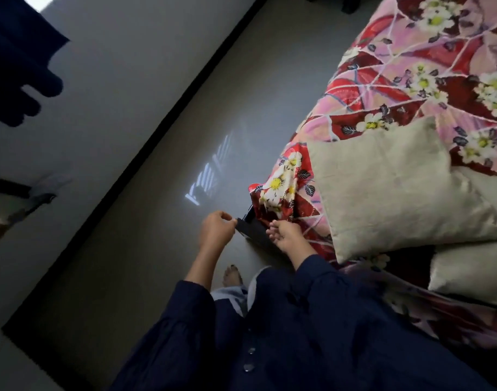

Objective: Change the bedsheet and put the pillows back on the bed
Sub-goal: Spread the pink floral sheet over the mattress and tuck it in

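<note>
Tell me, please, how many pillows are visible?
2: one pillow on the floral sheet, another pillow nearer, at the right edge. A third may be hidden behind the first.

Grey floor, pale wall and a black skirting strip

The black skirting strip (157,142) runs diagonally; on its upper-left side is the pale wall (114,66) with a dark blue curtain (16,57) hanging, and on its lower-right side the grey floor (162,249) bears a striped light patch (210,173).

A home bedroom, shown by the floral bedsheet (405,69) and cream pillows (394,190).
</note>
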